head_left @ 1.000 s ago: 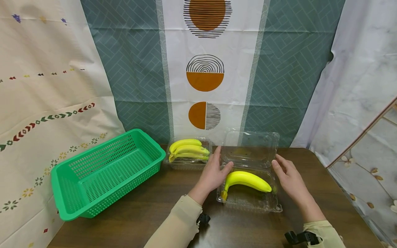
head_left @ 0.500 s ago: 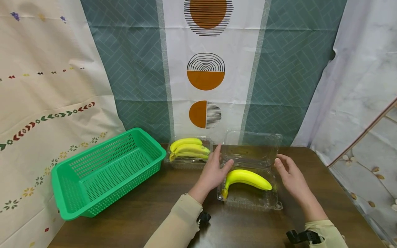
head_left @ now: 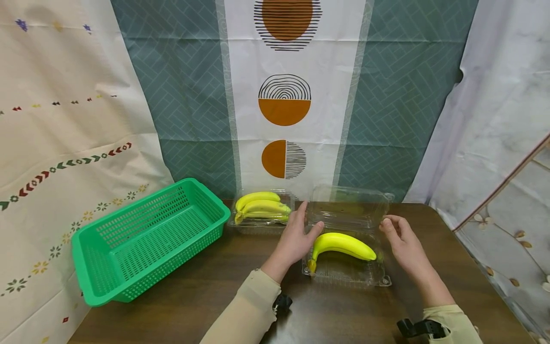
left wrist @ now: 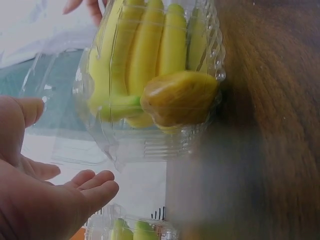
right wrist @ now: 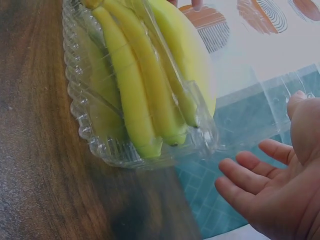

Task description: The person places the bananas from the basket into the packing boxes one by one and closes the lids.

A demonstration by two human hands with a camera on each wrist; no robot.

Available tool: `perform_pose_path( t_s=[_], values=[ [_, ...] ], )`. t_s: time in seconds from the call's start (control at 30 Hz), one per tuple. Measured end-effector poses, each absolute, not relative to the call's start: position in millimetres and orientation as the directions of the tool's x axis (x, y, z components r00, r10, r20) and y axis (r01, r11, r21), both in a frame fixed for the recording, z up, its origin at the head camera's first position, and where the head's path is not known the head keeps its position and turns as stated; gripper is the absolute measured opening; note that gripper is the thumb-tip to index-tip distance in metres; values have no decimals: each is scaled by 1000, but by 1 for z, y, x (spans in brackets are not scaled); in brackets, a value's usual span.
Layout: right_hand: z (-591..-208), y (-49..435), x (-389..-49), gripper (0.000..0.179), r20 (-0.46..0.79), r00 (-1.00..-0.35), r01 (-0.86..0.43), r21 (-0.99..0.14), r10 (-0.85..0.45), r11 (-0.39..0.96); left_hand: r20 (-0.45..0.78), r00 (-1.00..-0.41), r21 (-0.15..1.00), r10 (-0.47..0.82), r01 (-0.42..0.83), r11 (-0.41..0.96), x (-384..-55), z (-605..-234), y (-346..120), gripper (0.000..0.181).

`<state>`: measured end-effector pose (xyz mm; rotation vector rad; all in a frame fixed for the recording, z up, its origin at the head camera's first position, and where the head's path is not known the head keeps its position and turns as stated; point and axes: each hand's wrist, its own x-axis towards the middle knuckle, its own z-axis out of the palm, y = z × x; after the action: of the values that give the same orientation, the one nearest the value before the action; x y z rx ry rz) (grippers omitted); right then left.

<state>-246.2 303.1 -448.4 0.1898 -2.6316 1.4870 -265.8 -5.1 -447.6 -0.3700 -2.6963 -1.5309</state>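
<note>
A clear plastic clamshell box [head_left: 343, 277] stands on the table with its hinged lid [head_left: 348, 210] raised at the back. Yellow bananas [head_left: 343, 244] fill it; the right wrist view shows several bananas [right wrist: 145, 90] through the wall. My left hand [head_left: 295, 239] is at the box's left side, fingers extended, thumb [left wrist: 34, 111] by the lid's edge. At the right, my right hand [head_left: 404, 241] is beside the lid's edge, thumb [right wrist: 298, 100] near it and fingers loosely bent. Whether either thumb touches the plastic is hard to tell.
Behind my left hand sits a second clear box [head_left: 285, 196] holding bananas [head_left: 262, 208]. A green perforated basket [head_left: 150, 267] lies at the left of the brown table [head_left: 223, 286]. Patterned cloths [head_left: 189, 95] hang behind and at both sides.
The lid has leaned farther back, its top edge now lower. The box with the bananas has shifted slightly away from me. My right hand has moved a little to the right; the left is nearly still.
</note>
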Motion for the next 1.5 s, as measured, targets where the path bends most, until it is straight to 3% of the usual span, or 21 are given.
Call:
perform_pose_path(
  t_s=[0.27, 0.67, 1.5],
  values=[
    [-450, 304, -243, 59, 188, -981, -191, -847, -57, 496, 140, -971, 849, 196, 219, 481, -263, -445, -7, 80],
    [-450, 303, -237, 61, 190, -979, -204, -875, -75, 438, 112, -975, 858, 194, 193, 476, -256, -442, -12, 81],
    [-447, 305, -213, 61, 198, -971, -238, -846, -134, 477, 71, -970, 821, 231, 188, 538, -242, -432, -29, 83]
  ],
)
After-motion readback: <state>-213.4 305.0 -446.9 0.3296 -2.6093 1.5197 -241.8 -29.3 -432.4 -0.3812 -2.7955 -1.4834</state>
